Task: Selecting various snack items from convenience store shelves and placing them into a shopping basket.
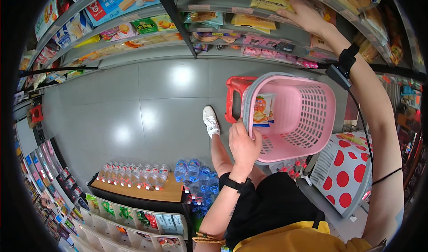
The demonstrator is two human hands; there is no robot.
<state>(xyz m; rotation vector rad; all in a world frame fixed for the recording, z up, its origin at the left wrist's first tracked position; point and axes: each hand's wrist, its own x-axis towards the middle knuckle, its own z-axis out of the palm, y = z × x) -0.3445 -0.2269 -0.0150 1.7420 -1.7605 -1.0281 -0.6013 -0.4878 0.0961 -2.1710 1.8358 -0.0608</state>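
My left hand (pixel 244 146) is closed round the grey handle at the near left rim of a pink plastic basket (pixel 315 136). Inside, a white-and-orange food packet (pixel 264 107) leans against the left wall. Up at the shelf, my right hand (pixel 307 15) reaches out, its thumb and fingers around the right end of a yellow food packet (pixel 270 0). That packet is at the front edge of the shelf; part of my grip on it is hidden.
Stocked shelves (pixel 214 8) run along the far side. A red stool-like object (pixel 235 99) stands behind the basket. Water bottles sit on a wooden-topped display (pixel 171 187) at the near left, beside blue bottles (pixel 196 176). A red-dotted chest (pixel 343 176) stands at right.
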